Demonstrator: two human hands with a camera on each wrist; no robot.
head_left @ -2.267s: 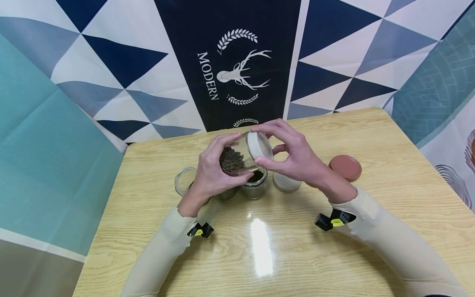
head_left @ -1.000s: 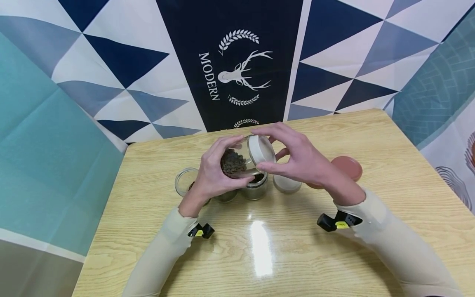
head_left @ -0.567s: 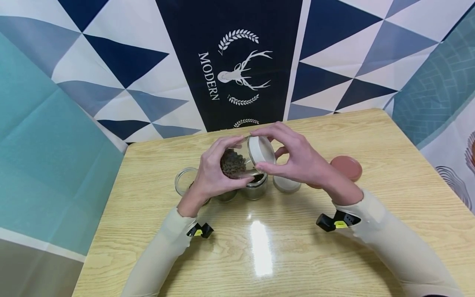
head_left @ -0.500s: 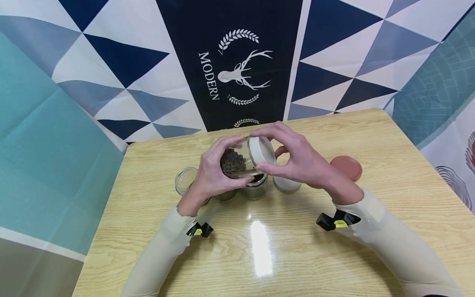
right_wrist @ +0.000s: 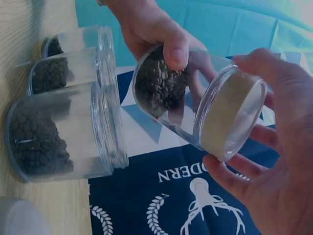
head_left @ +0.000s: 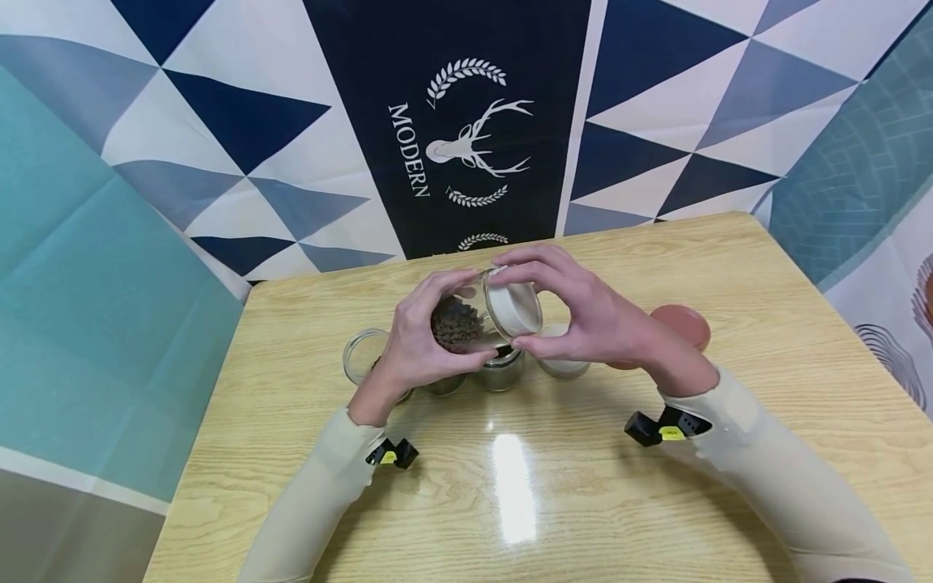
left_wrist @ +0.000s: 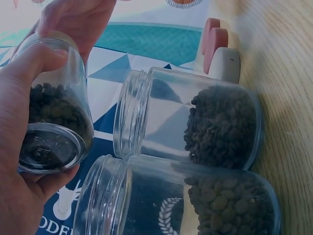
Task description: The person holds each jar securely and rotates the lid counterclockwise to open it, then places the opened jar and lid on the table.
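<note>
My left hand (head_left: 419,340) grips a clear glass jar (head_left: 466,320) around its body, holding it tilted on its side above the table. Dark brown beans (right_wrist: 154,85), which look like coffee beans, lie toward the jar's base. A white lid (head_left: 516,308) sits on the jar's mouth, which faces right. The thumb and fingers of my right hand (head_left: 594,316) hold this lid by its rim. Below stand three lidless glass jars holding dark beans: a near one (right_wrist: 63,137), a middle one (right_wrist: 85,71) and a far one (right_wrist: 80,39) in the right wrist view.
On the wooden table (head_left: 452,502), a white lid (head_left: 564,366) lies right of the jars. Farther right is a red lid (head_left: 681,325), with another red lid (head_left: 622,365) partly behind my right wrist. A patterned cloth (head_left: 291,146) hangs behind the table.
My right hand has shifted slightly right and down, and its fingers now reach farther over the lid's rim. My left hand and the jar stay almost in place.
</note>
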